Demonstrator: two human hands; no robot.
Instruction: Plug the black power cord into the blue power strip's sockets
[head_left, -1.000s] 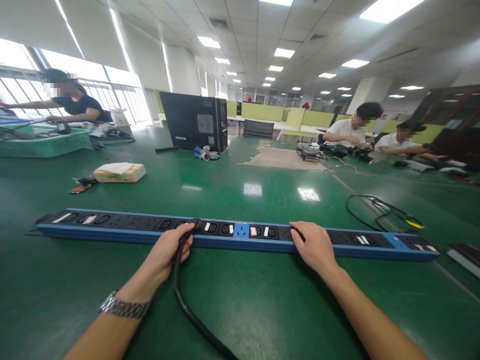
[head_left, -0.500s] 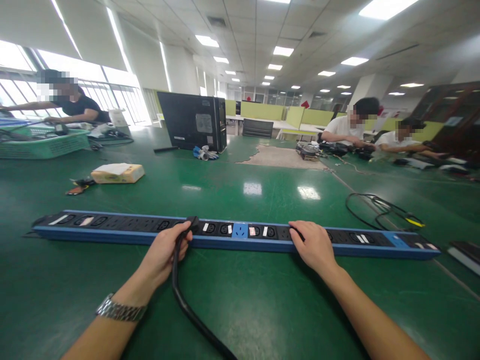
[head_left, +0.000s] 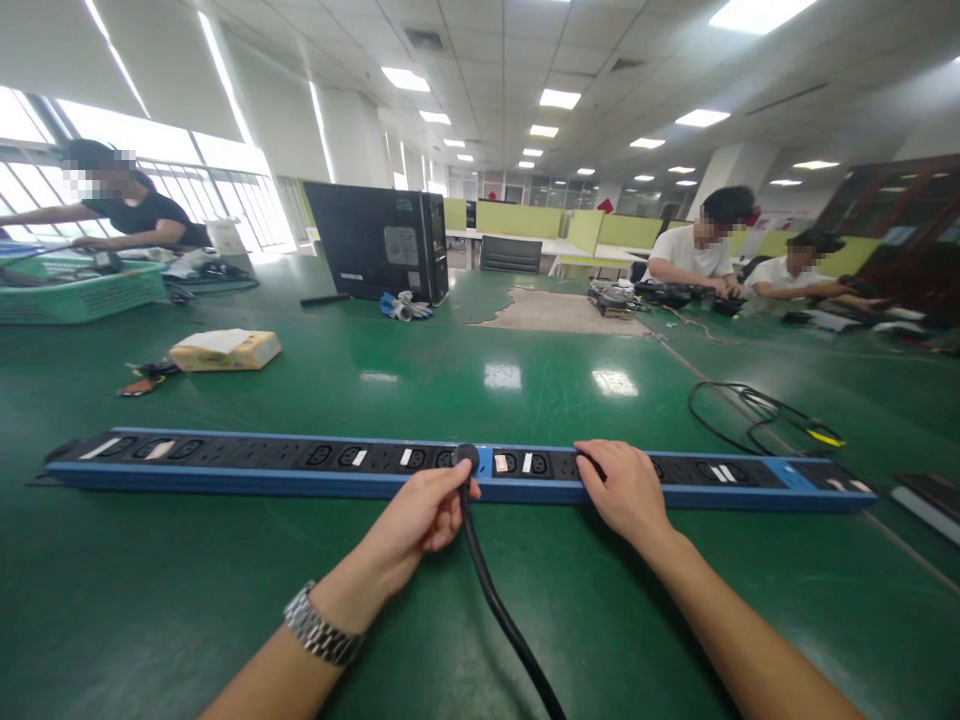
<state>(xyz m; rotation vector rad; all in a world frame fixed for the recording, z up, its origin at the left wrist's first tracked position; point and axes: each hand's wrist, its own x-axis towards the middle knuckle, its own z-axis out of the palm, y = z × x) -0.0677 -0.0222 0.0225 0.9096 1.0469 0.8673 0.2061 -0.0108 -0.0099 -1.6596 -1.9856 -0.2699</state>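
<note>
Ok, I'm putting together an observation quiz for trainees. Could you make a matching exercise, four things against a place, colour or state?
Things:
1. Left hand
2. Right hand
3. Wristband
4. Basket

Descriptions:
A. Green, at the picture's left edge
B. On the blue power strip, without a plug
C. Silver-coloured metal links
D. Holding the black plug

Pairs: 1-D, 2-B, 3-C, 4-A

I see tabletop glossy green, smooth; bare patch beyond looks matt, rough-edged. Long power strip: blue sides like painted metal, low sheen; socket faces black plastic, stickers papery. Plug reads to me as dull black plastic; cable smooth, rubbery. Watch band: shiny metal links. Basket: green plastic.
</note>
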